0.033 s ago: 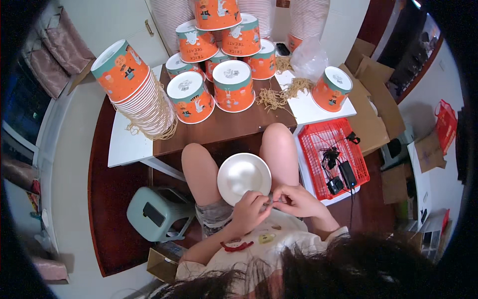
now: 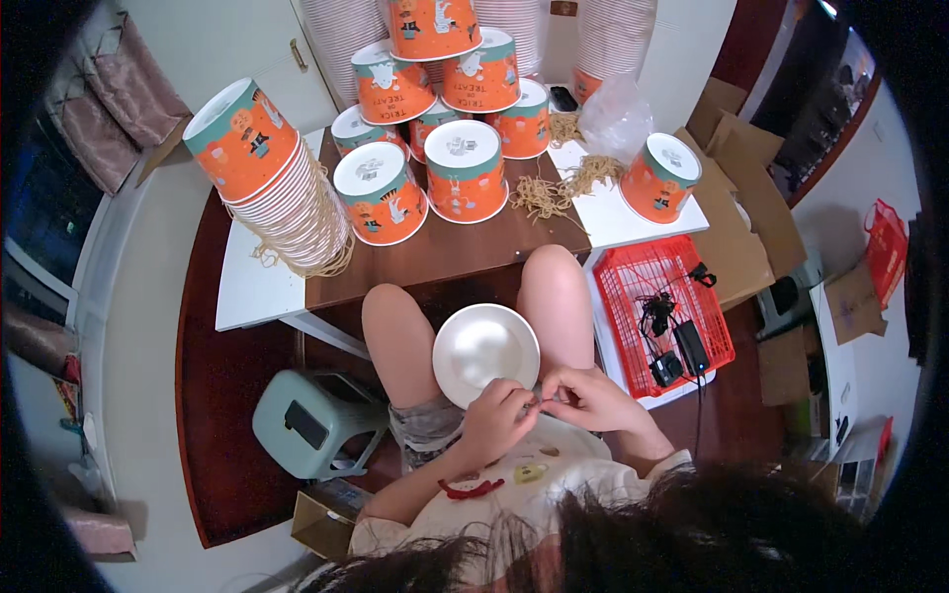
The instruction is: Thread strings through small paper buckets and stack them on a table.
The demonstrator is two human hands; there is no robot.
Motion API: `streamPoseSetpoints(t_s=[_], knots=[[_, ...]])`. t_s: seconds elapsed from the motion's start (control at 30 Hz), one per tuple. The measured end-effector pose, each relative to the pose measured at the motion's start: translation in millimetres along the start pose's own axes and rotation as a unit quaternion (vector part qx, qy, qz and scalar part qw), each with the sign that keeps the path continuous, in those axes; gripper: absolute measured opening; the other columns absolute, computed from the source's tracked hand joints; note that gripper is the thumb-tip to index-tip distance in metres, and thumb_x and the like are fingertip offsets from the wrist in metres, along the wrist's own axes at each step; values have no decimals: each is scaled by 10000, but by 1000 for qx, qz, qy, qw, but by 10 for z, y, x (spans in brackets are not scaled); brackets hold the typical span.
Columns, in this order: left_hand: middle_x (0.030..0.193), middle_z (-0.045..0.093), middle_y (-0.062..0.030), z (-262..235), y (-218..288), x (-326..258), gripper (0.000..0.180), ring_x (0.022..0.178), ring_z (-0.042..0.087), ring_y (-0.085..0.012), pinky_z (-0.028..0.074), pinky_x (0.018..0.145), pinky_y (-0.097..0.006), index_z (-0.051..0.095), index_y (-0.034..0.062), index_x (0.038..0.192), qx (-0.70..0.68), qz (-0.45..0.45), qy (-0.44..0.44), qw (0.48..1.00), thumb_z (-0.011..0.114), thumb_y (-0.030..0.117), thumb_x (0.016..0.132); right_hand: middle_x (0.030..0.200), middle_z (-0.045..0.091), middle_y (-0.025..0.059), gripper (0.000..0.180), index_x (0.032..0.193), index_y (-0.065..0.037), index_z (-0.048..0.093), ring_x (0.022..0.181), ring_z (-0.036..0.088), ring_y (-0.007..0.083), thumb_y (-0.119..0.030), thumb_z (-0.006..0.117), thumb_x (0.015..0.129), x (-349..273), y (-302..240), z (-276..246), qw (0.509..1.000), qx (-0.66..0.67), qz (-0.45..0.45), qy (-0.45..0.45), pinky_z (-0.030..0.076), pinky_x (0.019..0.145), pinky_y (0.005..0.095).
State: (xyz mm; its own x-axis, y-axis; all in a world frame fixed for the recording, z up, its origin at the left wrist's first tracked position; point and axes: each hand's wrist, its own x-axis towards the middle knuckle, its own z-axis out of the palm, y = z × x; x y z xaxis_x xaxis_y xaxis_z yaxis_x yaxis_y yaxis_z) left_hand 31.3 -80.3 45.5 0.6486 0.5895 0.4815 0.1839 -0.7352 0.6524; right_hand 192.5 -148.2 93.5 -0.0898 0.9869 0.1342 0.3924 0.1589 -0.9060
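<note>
An open paper tub [image 2: 485, 358], white inside, rests between my thighs with its mouth facing up. My left hand [image 2: 498, 420] is closed in a pinch at the tub's near rim, close to my shirt. Facing it, my right hand [image 2: 586, 400] pinches too, and the two sets of fingertips nearly meet. Whatever lies between the fingers is too small and too covered to make out. On the table ahead, orange and green paper tubs [image 2: 465, 170] stand upside down in a pyramid.
A tilted stack of tubs [image 2: 262, 168] wrapped in rubber bands leans at the left. Rubber bands [image 2: 544, 198] lie in piles near a lone tub [image 2: 660, 178]. A red basket [image 2: 615, 341] holds black adapters at the right. A grey-green stool [image 2: 306, 425] stands left.
</note>
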Motion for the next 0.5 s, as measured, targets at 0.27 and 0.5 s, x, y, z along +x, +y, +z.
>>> streamPoseSetpoints(t_s=[0.27,0.5], knots=[[760,524,-54,137,-222,-194,177,675,542,-217,455,571,-309,553,76,730,-1,-41,-64,997,687,148,639,620,515,-6,125,818,-40,520,486,420,36,-34,621,744,30,28,102,998,26,35,39,333,430,188],[787,543,-62,-38,-172,-162,176,702,557,-225,461,586,-308,586,90,764,-20,-112,-33,993,690,152,637,660,527,24,165,853,-47,478,531,521,75,-58,608,751,99,-47,87,999,1,33,38,406,465,218]])
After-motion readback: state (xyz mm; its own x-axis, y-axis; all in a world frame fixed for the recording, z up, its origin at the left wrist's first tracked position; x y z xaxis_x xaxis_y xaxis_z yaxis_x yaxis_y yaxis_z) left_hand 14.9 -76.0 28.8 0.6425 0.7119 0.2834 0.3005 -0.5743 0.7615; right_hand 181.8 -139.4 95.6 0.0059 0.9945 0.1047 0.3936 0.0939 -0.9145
